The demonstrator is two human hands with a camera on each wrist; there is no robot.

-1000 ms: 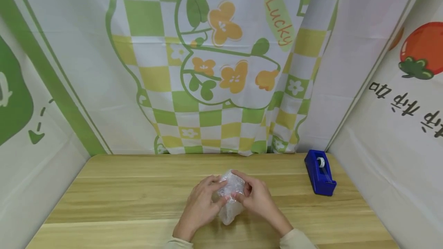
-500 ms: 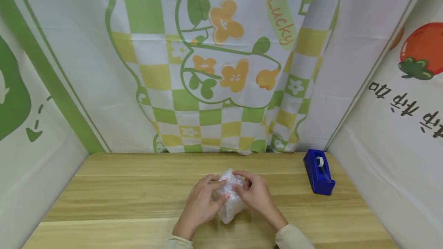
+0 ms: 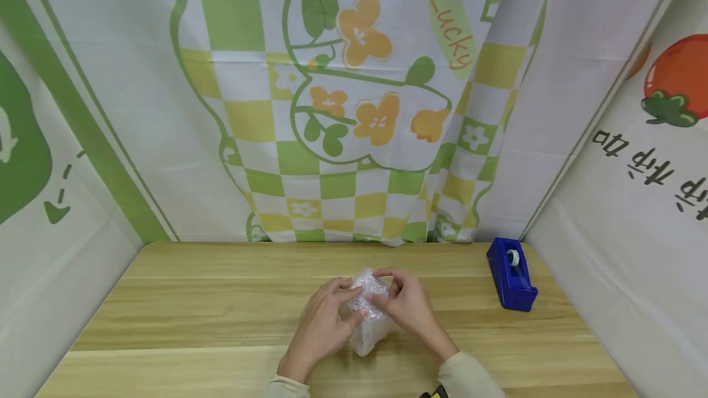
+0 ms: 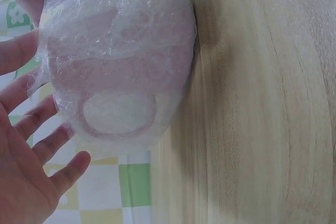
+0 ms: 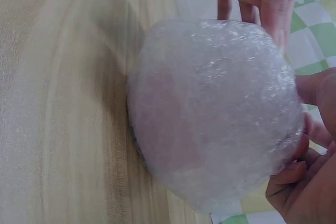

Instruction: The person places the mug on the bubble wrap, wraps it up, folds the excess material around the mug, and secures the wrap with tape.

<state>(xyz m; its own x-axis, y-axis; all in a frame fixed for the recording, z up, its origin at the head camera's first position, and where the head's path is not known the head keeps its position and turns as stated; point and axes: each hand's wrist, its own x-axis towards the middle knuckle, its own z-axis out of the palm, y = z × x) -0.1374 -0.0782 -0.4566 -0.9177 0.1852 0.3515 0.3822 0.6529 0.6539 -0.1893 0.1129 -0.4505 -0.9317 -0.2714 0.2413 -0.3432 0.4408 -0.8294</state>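
A pinkish object with a loop like a mug's handle sits on the table inside clear bubble wrap [image 3: 363,338]. My left hand [image 3: 322,327] is at its left, with index fingertip and thumb tip resting on the wrap's upper part. In the left wrist view the fingers of the left hand [image 4: 37,156] are spread, some touching the wrapped bundle [image 4: 115,72]. My right hand [image 3: 410,306] pinches the wrap near the top on the right. The right wrist view shows the fingers of the right hand [image 5: 310,177] curled against the edge of the bundle [image 5: 210,108].
A blue tape dispenser [image 3: 511,275] with a white-cored roll stands at the table's back right. Behind the wooden table [image 3: 193,300] hangs a green-and-yellow checked cloth [image 3: 343,189]. Printed fabric walls rise at both sides.
The right hand has shifted slightly over the wrap, its thumb sliding up and toward the far side. The left hand and the bundle stay nearly in place.
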